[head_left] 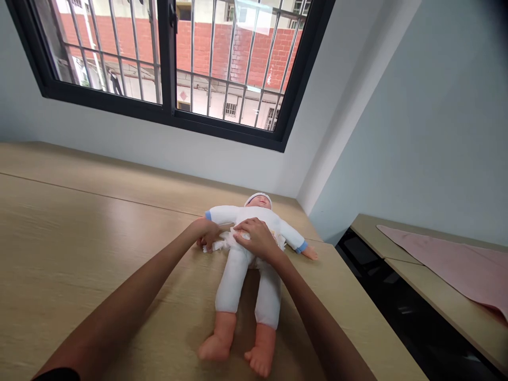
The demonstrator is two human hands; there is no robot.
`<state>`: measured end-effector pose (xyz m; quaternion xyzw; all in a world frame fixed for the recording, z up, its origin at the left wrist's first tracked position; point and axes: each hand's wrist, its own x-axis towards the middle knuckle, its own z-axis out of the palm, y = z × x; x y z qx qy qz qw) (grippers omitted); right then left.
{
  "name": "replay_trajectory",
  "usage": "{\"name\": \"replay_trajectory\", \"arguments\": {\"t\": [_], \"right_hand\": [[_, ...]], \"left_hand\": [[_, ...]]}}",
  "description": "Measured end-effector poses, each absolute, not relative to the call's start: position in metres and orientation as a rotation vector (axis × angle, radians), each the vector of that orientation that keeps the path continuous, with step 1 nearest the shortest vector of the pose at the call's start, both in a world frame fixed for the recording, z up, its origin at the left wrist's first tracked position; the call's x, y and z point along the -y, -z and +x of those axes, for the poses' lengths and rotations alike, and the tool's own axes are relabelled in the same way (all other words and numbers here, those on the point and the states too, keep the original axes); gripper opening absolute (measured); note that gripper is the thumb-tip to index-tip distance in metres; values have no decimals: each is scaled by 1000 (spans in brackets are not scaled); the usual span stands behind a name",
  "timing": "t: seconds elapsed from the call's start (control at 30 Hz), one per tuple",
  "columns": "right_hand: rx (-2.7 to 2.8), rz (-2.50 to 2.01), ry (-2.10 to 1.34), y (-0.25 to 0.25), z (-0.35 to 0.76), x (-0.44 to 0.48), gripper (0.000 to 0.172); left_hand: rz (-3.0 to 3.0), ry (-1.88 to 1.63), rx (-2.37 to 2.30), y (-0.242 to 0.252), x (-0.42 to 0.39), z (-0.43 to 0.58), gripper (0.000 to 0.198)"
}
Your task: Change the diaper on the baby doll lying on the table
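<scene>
A baby doll [246, 216] in a white suit with blue cuffs lies on its back on a light wooden table [79, 248], its bare vinyl feet toward me. A crumpled white diaper [217, 245] wraps its waist. My left hand [206, 234] is at the doll's side, fingers curled around the diaper's edge. My right hand [256, 239] lies across the doll's belly, fingertips pressed on the white material. Whether it grips the diaper, I cannot tell. My hands hide the diaper's front.
The table's far edge meets a pale wall below a barred, dark-framed window [170, 63]. Its right edge drops to a dark gap. Beyond that stands a second wooden table [448, 286] with a pink cloth [456, 259] on it.
</scene>
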<state>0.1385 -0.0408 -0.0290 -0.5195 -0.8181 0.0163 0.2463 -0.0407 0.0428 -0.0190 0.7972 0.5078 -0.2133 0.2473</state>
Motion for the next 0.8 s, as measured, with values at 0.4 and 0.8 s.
{"name": "replay_trajectory", "arguments": {"t": [0.4,0.8], "right_hand": [[2209,-1425,-72,30,138,40,38],[2109,-1364,-157,36,141,37,63]], "left_hand": [[2186,346,-1155,-18,-44,-68,15],[2102,-107,-661,-16,-18,-31,25]]}}
